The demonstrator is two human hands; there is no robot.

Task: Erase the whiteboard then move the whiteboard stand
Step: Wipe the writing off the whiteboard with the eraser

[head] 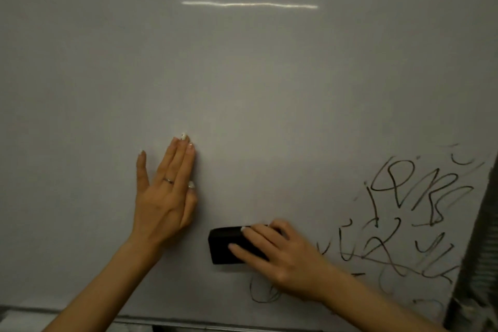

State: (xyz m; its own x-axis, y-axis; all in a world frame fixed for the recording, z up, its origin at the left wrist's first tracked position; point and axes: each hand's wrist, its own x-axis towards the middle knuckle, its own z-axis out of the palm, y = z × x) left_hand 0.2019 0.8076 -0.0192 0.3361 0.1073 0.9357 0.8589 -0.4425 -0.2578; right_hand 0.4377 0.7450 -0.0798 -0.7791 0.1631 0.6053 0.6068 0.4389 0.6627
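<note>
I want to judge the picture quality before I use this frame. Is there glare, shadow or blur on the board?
Head view: a bright streak of glare crosses the upper whiteboard; the light is dim and greyish; soft shadows fall beside the left hand and under the eraser held by the right hand; the writing looks slightly blurred, and the board's edges bend from the wide lens.

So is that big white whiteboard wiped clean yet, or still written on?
Still partly written on: the white whiteboard keeps dark marker scribbles at lower right, beside the black eraser.

dark marker scrawl (420, 224) on whiteboard (242, 75) lower right, no letters legible
</note>
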